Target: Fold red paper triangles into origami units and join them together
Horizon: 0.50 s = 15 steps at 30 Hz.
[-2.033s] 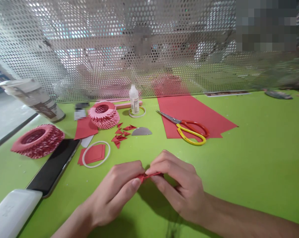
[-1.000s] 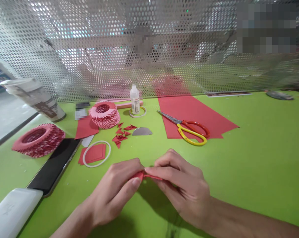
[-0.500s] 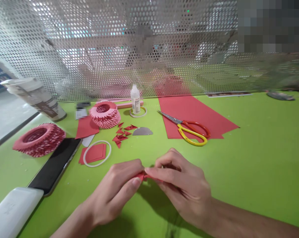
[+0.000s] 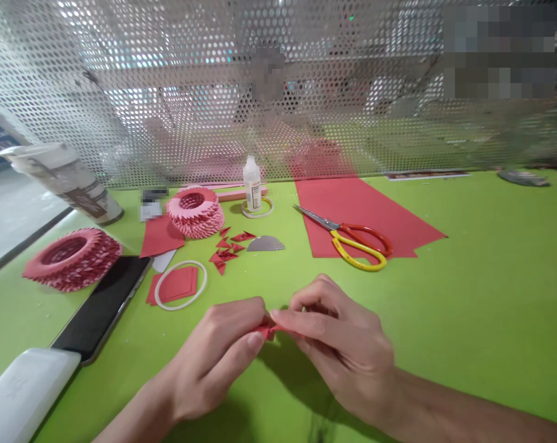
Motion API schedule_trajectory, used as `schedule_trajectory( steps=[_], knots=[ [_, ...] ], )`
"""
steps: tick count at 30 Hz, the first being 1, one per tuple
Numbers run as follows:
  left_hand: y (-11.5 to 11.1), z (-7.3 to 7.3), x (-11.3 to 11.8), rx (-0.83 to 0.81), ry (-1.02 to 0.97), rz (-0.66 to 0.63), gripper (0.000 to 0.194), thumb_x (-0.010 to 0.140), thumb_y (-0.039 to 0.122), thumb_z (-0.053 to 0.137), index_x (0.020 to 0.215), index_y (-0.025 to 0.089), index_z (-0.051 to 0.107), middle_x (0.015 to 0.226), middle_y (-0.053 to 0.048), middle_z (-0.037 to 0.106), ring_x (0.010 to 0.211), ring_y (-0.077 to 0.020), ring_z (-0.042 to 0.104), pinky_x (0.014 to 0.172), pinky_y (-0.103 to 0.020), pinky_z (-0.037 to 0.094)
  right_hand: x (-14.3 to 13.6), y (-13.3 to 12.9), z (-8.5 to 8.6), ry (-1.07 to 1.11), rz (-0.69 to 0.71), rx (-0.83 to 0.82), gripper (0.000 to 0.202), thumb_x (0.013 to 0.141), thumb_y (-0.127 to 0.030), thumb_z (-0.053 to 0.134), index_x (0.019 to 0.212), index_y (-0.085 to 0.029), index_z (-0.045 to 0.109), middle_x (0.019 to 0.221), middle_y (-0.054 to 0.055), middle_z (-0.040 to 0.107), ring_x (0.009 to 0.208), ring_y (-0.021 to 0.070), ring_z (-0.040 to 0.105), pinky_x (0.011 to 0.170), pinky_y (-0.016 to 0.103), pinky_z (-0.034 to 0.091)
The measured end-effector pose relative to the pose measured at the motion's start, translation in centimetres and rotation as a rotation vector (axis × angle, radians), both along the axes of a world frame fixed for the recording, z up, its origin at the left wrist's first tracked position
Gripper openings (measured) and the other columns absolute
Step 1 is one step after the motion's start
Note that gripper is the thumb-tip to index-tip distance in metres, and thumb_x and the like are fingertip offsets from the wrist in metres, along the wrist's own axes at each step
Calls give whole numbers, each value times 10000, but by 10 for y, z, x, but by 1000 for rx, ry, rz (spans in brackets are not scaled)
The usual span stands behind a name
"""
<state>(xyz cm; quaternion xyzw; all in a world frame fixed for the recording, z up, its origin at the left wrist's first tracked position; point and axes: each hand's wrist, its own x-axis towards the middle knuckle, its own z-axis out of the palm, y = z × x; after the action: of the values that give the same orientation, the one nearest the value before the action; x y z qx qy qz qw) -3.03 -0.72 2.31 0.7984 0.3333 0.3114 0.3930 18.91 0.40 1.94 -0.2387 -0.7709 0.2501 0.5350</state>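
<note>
Between my two hands is a small piece of red paper point(image 4: 272, 332), mostly covered by the fingers, so its folded shape is hard to make out. My left hand point(image 4: 223, 354) pinches its left end between thumb and forefinger. The other end is gripped by the fingers of my right hand point(image 4: 345, 344). Beyond the left hand lie a white ring point(image 4: 205, 286) and a few red paper squares point(image 4: 181, 283). Several small folded red triangles point(image 4: 223, 253) are scattered farther back, beside a grey half-disc point(image 4: 266, 243).
Scissors point(image 4: 361, 237) rest on a large red sheet point(image 4: 370, 209). A glue bottle point(image 4: 252, 187) stands near the perforated metal screen point(image 4: 190, 92). Two rings of folded paper, one red point(image 4: 70, 261) and one pink point(image 4: 197, 215), sit leftward, with a phone point(image 4: 105, 307), white case point(image 4: 29, 394) and cup point(image 4: 70, 184).
Both hands stay almost in place, still holding the red paper. A slight shift of the fingers shows a little more of it between them.
</note>
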Motion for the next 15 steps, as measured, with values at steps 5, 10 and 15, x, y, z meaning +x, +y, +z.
schedule_trajectory(
  steps=[5,10,15],
  knots=[
    [-1,0,0,-7,7,2,395,1152,426,317,868,204,477,790,2,476,681,-158,456,663,-304,362,1,0,1,-27,-4,12,427,983,3,651,1278,-270,797,887,47,644,753,175,572,632,310,498],
    [-2,2,-1,-51,18,32,442,1146,492,300,850,208,464,786,-1,472,679,-164,448,668,-316,361,0,1,-1,-19,4,3,427,982,-25,656,1282,-293,801,877,49,647,734,190,582,608,330,500],
    [-2,3,1,-87,17,48,461,1139,520,302,830,212,450,784,0,473,682,-164,447,672,-319,351,1,1,-2,-36,60,-9,429,979,-15,651,1277,-284,803,890,58,644,773,194,601,603,316,512]
  ],
)
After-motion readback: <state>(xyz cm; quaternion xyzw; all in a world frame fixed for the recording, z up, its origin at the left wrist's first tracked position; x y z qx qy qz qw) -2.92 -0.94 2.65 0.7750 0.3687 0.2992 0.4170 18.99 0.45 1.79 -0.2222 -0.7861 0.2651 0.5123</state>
